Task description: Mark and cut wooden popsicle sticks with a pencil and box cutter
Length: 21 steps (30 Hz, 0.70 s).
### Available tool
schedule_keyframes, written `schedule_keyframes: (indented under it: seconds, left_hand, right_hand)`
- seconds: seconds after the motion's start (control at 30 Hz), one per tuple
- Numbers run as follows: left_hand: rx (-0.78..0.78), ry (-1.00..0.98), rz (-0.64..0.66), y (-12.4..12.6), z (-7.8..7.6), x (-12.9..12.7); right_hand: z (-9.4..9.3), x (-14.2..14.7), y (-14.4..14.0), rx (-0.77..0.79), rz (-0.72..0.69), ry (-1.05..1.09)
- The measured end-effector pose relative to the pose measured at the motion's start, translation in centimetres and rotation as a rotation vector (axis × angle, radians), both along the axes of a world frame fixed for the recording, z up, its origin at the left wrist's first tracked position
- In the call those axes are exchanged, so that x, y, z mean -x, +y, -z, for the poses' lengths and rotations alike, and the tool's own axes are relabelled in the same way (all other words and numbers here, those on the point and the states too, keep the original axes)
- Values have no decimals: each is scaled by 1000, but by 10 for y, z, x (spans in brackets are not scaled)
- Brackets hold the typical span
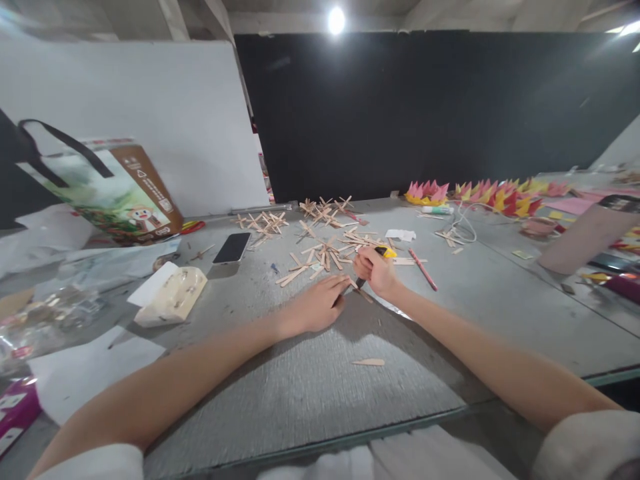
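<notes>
Grey scuffed worktable [310, 373] fronts a black wall; beside the black smartphone [233, 248], the left hand [315, 307] presses flat, the right hand [375, 270] grips a yellow-handled cutter [384, 253]; bag print unreadable.

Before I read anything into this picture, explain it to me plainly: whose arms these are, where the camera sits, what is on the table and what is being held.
This is one view from a camera worn on a person's head, looking down at their own bare arms. The right hand has its grip closed on a yellow-and-black utility knife. The left hand presses flat on the grey table, fingertips close to the blade. Behind them lie scattered wooden craft sticks, a phone, a red pencil, a tissue pack and folded paper shapes.
</notes>
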<state>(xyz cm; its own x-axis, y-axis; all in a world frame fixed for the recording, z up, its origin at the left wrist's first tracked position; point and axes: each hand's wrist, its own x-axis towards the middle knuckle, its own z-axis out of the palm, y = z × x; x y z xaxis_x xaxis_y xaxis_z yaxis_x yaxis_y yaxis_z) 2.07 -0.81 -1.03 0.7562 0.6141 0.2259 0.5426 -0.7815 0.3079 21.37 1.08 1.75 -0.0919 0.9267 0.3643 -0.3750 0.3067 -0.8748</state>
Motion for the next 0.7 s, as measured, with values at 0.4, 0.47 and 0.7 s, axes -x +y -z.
schedule_keyframes:
  seconds: [0.4, 0.47, 0.7]
  left_hand:
    - [22, -197, -80, 3, 9, 2]
    - [26, -313, -173, 8, 13, 3]
    - [358, -750, -528, 35, 23, 5]
  right_hand:
    - [2, -2, 2, 1, -28, -11]
    - [0, -4, 1, 1, -47, -22]
    - [-29, -17, 1, -145, 3, -166]
